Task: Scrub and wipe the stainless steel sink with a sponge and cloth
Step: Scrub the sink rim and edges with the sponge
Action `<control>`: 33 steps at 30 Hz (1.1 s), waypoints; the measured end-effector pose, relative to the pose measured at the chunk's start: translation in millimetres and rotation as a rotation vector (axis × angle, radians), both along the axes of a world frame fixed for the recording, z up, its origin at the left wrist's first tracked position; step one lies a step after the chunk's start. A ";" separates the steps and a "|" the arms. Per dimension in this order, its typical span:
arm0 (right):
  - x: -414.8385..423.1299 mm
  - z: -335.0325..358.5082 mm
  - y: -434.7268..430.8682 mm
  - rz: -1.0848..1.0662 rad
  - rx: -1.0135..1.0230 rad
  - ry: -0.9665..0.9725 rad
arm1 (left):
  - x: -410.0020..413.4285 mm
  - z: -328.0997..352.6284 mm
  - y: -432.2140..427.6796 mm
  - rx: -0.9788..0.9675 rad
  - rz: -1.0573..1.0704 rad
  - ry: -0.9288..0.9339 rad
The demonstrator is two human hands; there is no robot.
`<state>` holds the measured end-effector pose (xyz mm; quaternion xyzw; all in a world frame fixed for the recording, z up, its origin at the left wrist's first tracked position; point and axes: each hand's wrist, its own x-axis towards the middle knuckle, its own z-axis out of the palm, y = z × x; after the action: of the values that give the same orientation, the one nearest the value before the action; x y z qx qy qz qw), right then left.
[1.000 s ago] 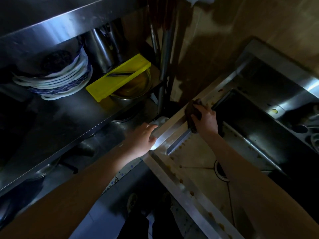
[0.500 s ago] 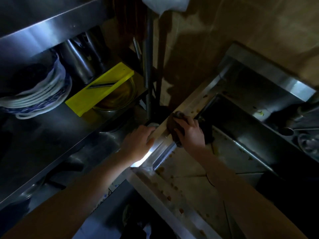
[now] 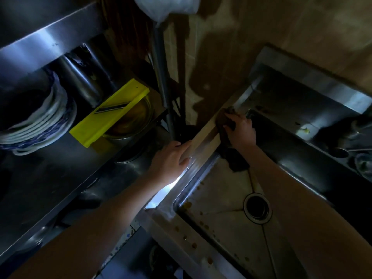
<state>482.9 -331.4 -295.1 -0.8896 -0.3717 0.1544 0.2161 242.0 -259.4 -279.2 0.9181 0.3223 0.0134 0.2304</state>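
The stainless steel sink (image 3: pixel 203 141) has a near basin with a round drain (image 3: pixel 257 206) and brown spots along its front rim. My right hand (image 3: pixel 240 130) presses a dark sponge (image 3: pixel 222 119) onto the sink's left rim, near the far corner. A dark cloth-like piece (image 3: pixel 236 160) hangs below that hand into the basin. My left hand (image 3: pixel 171 160) rests flat on the outer edge of the left rim, fingers spread, holding nothing.
A steel shelf (image 3: pixel 50 174) at left carries stacked plates (image 3: pixel 38 121), a yellow slicer (image 3: pixel 109 115) lying over a bowl, and steel pots. A second, darker basin (image 3: pixel 298 141) lies at right with dishes at the far right edge. A pole (image 3: pixel 162 81) stands between shelf and sink.
My right hand has slid the sponge further along the left rim toward the far corner. My left hand has stayed on the rim's edge while the view shifted.
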 end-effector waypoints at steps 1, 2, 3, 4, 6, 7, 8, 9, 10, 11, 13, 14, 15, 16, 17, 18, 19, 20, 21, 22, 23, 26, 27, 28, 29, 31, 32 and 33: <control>-3.3 -0.3 -1.7 0.015 0.000 -0.010 | 6.5 0.8 1.7 0.005 0.002 0.018; -7.6 -0.5 -4.3 0.034 0.007 -0.021 | 12.4 1.5 2.5 0.012 0.001 0.031; -12.6 -1.0 -8.0 0.056 0.015 -0.034 | 17.9 1.8 2.7 0.019 -0.001 0.034; -17.5 -1.9 -11.5 0.081 0.023 -0.049 | 22.8 1.8 2.8 0.022 -0.003 0.030; -26.0 -5.0 -18.4 0.137 0.041 -0.080 | 30.2 0.2 3.5 0.008 0.002 0.019; -28.0 -6.1 -20.8 0.155 0.049 -0.095 | 33.2 -1.2 4.0 0.005 0.002 0.022; -27.8 -6.7 -21.8 0.164 0.053 -0.114 | 35.8 -2.3 4.7 0.012 -0.001 0.031; -25.5 -7.1 -21.7 0.168 0.053 -0.136 | 38.6 -3.2 5.6 0.019 -0.002 0.037; -21.8 -7.6 -20.3 0.166 0.052 -0.157 | 41.2 -4.0 6.6 0.023 0.001 0.033; -17.4 -8.2 -18.1 0.156 0.052 -0.170 | 44.0 -4.6 7.5 0.027 0.005 0.022; -5.8 -8.0 -12.1 0.118 0.060 -0.162 | 50.2 -4.6 9.5 0.039 0.005 0.006; 1.7 -7.2 -8.3 0.095 0.067 -0.146 | 54.1 -4.1 10.8 0.045 0.001 0.009; 10.0 -6.7 -4.7 0.073 0.071 -0.129 | 58.5 -4.0 12.4 0.047 -0.003 0.016; 18.6 -6.1 -1.3 0.051 0.070 -0.116 | 62.8 -4.3 13.8 0.048 -0.007 0.024; 27.4 -5.7 1.9 0.030 0.064 -0.104 | 67.1 -4.9 15.2 0.047 -0.013 0.033; 36.2 -5.3 4.9 0.013 0.058 -0.093 | 71.2 -5.6 16.0 0.047 -0.021 0.041; 44.8 -4.9 7.5 -0.001 0.052 -0.086 | 75.6 -6.6 16.9 0.046 -0.028 0.046; 53.0 -4.5 10.1 -0.010 0.045 -0.090 | 79.6 -7.6 17.7 0.043 -0.031 0.047; 60.2 -4.2 12.4 -0.019 0.034 -0.101 | 84.1 -8.3 18.6 0.039 -0.033 0.047; 66.2 -3.9 14.5 -0.030 0.022 -0.111 | 88.6 -8.8 19.5 0.040 -0.037 0.050; 70.6 -3.5 16.7 -0.046 0.013 -0.112 | 93.1 -9.1 20.3 0.046 -0.045 0.055; 70.1 -2.6 21.9 -0.072 0.031 -0.112 | 103.2 -8.9 22.5 0.075 -0.069 0.070; 65.0 -2.8 22.8 -0.066 0.052 -0.120 | 105.2 -8.2 23.4 0.087 -0.074 0.073; 59.1 -2.9 23.0 -0.055 0.076 -0.124 | 106.9 -7.2 23.9 0.094 -0.078 0.071; 53.7 -3.2 22.2 -0.037 0.101 -0.125 | 109.2 -6.5 23.5 0.094 -0.081 0.061; 44.5 -5.7 20.0 0.017 0.143 -0.149 | 113.0 -4.9 22.1 0.086 -0.078 0.038; 42.4 -6.7 18.8 0.044 0.147 -0.175 | 115.5 -4.8 21.4 0.085 -0.075 0.034; 42.3 -7.2 18.0 0.065 0.139 -0.204 | 118.0 -5.0 20.8 0.087 -0.074 0.037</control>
<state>525.2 -313.4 -302.2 -0.8711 -0.4301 0.0438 0.2329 360.0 -238.5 -284.2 0.9387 0.2913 0.0019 0.1846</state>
